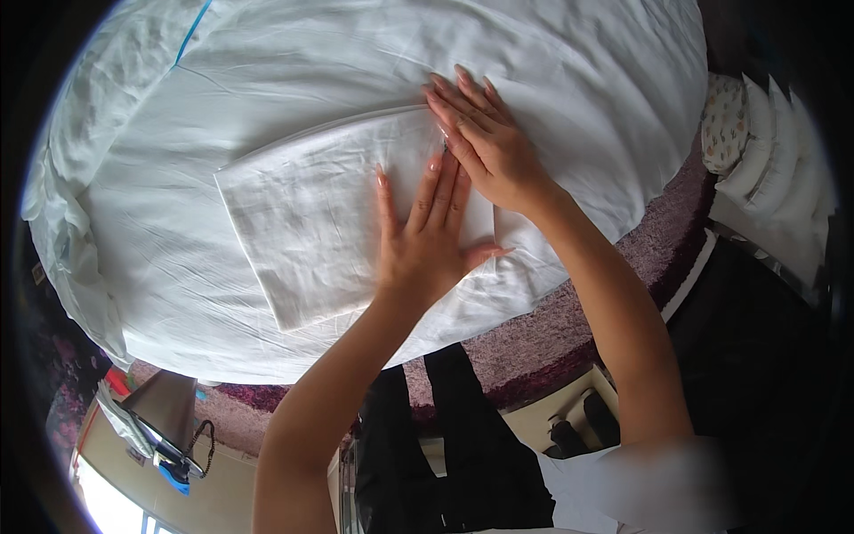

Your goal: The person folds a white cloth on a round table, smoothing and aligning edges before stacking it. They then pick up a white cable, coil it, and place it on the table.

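The left hand (422, 245) is laid flat, fingers spread and straight, palm down on the folded cloth (329, 218); nothing is gripped. The right hand (485, 147) is also flat and open, fingers together, pressed on the cloth's far right edge where it meets the sheet (578, 80), partly crossing over the left fingertips. Neither hand is closed on anything; both only press. The folded cloth, white and roughly rectangular, lies near the middle of the bed, on the white sheet, its long side angled away to the left. The step in hand is judged to be smoothing or flattening a fold just made. A further move would call for an edge to be pinched, since flat palms give no hold. The cloth's left and near edges are free and well apart from the hands. Open sheet is seen all round, widest to the left and beyond. The bed's near edge sits close below the left wrist, with a purple cover (534, 347) showing under the sheet there. Pillows (765, 151) are stacked well apart at the right. A lamp (165, 405) is seen lower left.
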{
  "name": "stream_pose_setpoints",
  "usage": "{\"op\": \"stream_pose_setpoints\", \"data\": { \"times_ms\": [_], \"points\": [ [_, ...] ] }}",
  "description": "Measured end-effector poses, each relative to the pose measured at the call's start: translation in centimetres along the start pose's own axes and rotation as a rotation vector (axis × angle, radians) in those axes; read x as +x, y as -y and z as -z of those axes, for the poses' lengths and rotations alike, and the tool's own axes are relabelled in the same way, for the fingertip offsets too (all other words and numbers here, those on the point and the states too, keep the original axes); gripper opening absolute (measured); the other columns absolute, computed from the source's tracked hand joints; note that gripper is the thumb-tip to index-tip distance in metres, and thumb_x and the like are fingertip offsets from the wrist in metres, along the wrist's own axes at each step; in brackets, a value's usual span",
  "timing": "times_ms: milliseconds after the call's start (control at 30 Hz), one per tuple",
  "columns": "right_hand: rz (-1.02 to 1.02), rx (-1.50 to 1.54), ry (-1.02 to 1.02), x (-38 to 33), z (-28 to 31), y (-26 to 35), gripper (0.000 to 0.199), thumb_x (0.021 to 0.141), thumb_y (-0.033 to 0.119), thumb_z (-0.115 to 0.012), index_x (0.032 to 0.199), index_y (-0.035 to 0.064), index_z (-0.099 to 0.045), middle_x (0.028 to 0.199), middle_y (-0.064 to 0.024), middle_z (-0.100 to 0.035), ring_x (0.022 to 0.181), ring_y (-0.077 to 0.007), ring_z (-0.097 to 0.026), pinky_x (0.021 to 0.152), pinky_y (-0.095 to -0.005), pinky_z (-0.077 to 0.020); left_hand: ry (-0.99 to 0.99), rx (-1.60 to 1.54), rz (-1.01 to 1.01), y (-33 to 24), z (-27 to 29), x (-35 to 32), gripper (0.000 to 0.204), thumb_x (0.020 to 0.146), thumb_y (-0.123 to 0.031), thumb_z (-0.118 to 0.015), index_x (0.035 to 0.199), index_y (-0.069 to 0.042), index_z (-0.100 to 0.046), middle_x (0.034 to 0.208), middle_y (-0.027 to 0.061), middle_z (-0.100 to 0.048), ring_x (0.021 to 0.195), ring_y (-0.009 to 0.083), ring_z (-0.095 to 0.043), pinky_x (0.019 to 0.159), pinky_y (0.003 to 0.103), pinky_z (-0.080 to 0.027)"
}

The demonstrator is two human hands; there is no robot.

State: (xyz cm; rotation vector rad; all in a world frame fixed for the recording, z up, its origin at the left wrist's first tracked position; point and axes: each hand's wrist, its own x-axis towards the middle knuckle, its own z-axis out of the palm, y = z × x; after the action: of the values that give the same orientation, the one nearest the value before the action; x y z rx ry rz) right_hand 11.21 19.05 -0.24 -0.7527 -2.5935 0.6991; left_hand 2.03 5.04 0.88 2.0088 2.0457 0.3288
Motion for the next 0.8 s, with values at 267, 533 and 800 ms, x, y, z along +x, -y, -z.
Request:
{"op": "stream_pose_setpoints", "data": {
  "times_ms": [267, 533, 800],
  "points": [
    [0.022, -0.071, -0.032, -0.2, -0.8, -0.7, 0.040, 0.092, 0.014, -0.048, 0.132, 0.0100, -0.045, 0.140, -0.0044, -0.042, 0.134, -0.0251, -0.031, 0.110, -0.0413, -0.0237, -0.056, 0.135, -0.081, -1.8, -1.8, -2.3, 0.099, 0.070, -0.074, -0.038, 0.138, -0.003, -0.035, 0.146, 0.0091, -0.031, 0.138, 0.0199, -0.021, 0.109, 0.058, -0.012],
    [-0.244, -0.192, -0.137, -0.7, 1.7, 5.6, 0.044, 0.092, 0.017, -0.049, 0.136, 0.0131, -0.043, 0.144, -0.0097, -0.035, 0.137, -0.0364, -0.020, 0.109, -0.0556, -0.0086, 0.019, -0.231, 0.093, -1.3, 4.5, -6.2, 0.062, 0.087, -0.046, -0.051, 0.136, -0.008, -0.042, 0.145, 0.0117, -0.032, 0.137, 0.0269, -0.023, 0.107, 0.062, -0.005],
    [-0.361, -0.441, 0.032, -0.4, -3.3, 9.4, 0.043, 0.094, 0.042, -0.040, 0.136, 0.0297, -0.043, 0.148, -0.0014, -0.029, 0.139, -0.0299, -0.017, 0.110, -0.0544, 0.0016, -0.129, 0.053, 0.171, 8.7, 5.0, -1.4, 0.047, 0.092, -0.038, -0.045, 0.138, -0.030, -0.038, 0.147, 0.0022, -0.031, 0.137, 0.0274, -0.023, 0.110, 0.056, -0.003]
  ]
}}
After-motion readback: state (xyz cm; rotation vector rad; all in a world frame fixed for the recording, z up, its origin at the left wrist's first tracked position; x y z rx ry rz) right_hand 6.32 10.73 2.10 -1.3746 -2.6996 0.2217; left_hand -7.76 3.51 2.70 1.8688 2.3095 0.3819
